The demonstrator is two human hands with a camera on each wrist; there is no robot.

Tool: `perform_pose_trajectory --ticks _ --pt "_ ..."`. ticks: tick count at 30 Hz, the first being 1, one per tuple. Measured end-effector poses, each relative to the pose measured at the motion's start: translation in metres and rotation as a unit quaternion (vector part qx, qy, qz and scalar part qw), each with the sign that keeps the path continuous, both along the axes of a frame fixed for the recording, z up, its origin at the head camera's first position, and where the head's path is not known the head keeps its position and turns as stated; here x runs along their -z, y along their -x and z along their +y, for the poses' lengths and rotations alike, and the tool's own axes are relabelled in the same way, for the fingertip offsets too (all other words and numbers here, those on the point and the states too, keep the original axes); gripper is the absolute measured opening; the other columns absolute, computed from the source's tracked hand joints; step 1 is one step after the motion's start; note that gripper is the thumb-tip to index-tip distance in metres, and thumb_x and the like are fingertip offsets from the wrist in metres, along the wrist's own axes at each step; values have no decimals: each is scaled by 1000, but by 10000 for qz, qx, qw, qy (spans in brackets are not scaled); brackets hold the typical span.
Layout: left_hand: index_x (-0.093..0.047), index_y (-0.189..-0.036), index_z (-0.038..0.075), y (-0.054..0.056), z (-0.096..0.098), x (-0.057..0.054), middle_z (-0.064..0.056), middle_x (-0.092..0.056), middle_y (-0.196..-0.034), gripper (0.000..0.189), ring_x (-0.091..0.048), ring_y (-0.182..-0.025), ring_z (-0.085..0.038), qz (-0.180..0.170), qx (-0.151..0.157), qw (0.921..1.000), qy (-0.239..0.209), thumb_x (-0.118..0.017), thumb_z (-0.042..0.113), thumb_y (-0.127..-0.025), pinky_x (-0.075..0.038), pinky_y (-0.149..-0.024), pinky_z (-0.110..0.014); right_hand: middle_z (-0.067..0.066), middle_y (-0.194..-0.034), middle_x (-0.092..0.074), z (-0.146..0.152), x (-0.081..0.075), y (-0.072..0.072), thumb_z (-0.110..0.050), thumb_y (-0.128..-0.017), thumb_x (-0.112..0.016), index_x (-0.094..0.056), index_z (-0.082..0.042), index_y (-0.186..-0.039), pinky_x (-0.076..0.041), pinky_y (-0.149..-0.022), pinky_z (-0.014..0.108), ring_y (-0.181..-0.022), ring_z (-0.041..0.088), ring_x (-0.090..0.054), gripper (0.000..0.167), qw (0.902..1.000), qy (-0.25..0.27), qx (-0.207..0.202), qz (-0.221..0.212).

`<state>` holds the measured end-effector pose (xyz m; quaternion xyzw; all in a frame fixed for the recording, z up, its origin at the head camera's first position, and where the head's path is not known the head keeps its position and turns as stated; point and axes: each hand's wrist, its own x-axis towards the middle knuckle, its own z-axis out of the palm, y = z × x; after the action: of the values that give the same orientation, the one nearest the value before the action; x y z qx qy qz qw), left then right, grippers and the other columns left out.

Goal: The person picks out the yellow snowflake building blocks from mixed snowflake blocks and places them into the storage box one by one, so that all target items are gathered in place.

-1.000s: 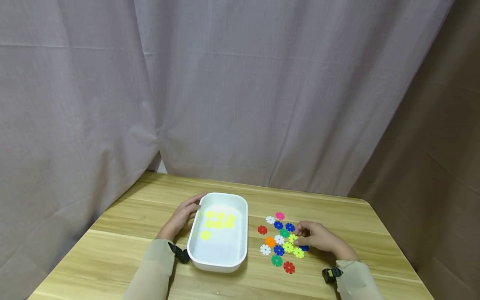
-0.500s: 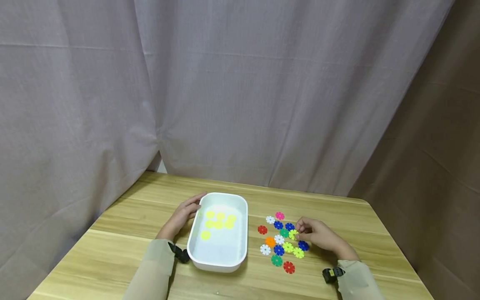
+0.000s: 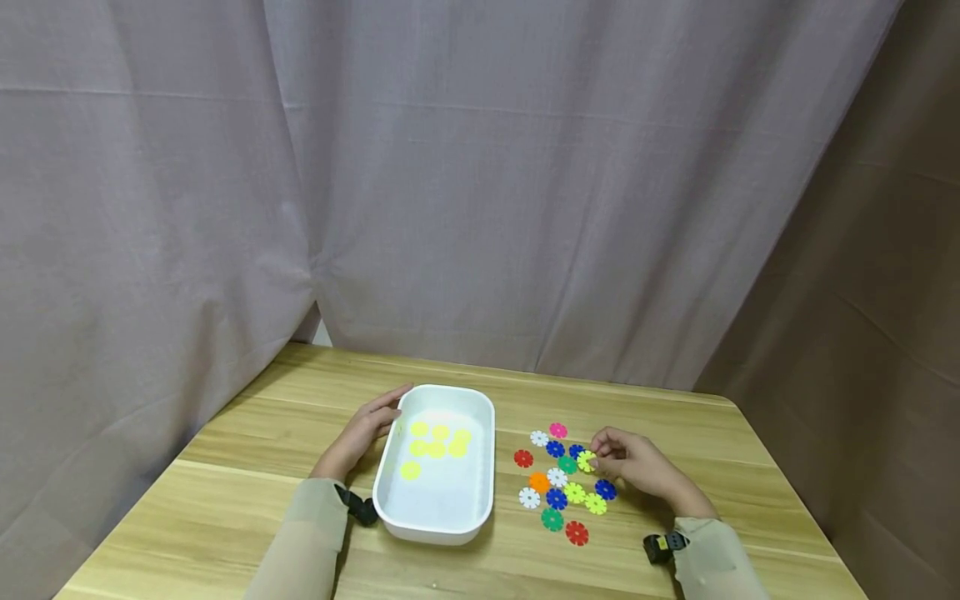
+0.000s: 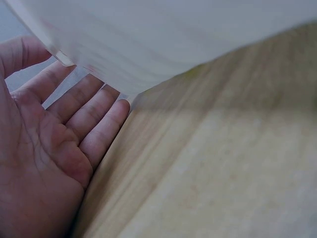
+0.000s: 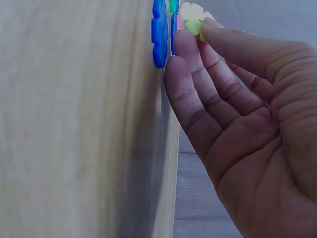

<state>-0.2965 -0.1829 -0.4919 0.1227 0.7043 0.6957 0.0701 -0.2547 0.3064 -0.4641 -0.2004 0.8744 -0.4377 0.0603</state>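
My left hand point(image 3: 366, 427) rests at the left side of a white tray point(image 3: 435, 517). Its fingers point(image 4: 101, 131) reach out fairly straight to the tray's outer wall, with the thumb at the rim. Several yellow discs, one of them a near disc point(image 3: 410, 471), lie inside. To the tray's right, my right hand point(image 3: 633, 465) pinches a yellow-green notched plastic disc point(image 5: 194, 25) between thumb and fingers, at the edge of a spread of similar discs. Two more yellow-green discs lie below it, including a lower disc point(image 3: 596, 503). A blue disc point(image 3: 605, 489) sits beside the hand.
Notched discs in red point(image 3: 577, 533), green point(image 3: 552, 520), orange point(image 3: 539, 482), white point(image 3: 529, 498) and pink point(image 3: 558, 430) lie spread on the wooden table point(image 3: 247, 517). Grey curtains point(image 3: 450, 208) hang behind the table and along its sides.
My right hand has drawn slightly up and back with the yellow-green disc, which has shifted up from its place; the blue disc beside the hand now shows fully. My left hand stays at the tray.
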Motion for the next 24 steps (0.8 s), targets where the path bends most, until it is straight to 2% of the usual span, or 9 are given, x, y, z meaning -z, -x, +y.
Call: perform_pose_trajectory --ticks 8,12,17,24 --pt "-50 -150 21 1 0 0 -4 -42 -156 54 -45 -139 -26 -27 24 10000 -44 -54 16 -97 -45 -107 -40 18 -95 -63 -2 -3 0 -6 -94 -68 -60 4 -108 -60 -67 38 -83 28 -65 19 9995 261 44 -191" --pt "-49 -151 20 0 -1 -1 -5 -39 -158 54 -42 -141 -25 -55 84 9999 -48 -54 17 -98 -45 -107 -37 15 -95 -64 -5 -7 -1 -9 -93 -70 -62 1 -108 -60 -69 36 -84 25 -65 19 9997 197 159 20" --pt "-46 -152 16 1 -3 -1 -13 -44 -154 54 -45 -138 -31 24 186 9996 -199 -52 15 -99 -47 -104 -36 10 -95 -67 -14 -13 1 -15 -92 -73 -65 -4 -107 -59 -71 36 -83 23 -66 20 9991 200 324 179" --pt "-46 -152 14 1 -4 1 -18 -47 -151 54 -48 -135 -35 4 250 9992 -305 -53 11 -98 -49 -101 -34 12 -96 -68 -36 -23 2 -19 -94 -72 -65 -4 -108 -59 -74 46 -87 37 -67 22 9990 434 92 112"
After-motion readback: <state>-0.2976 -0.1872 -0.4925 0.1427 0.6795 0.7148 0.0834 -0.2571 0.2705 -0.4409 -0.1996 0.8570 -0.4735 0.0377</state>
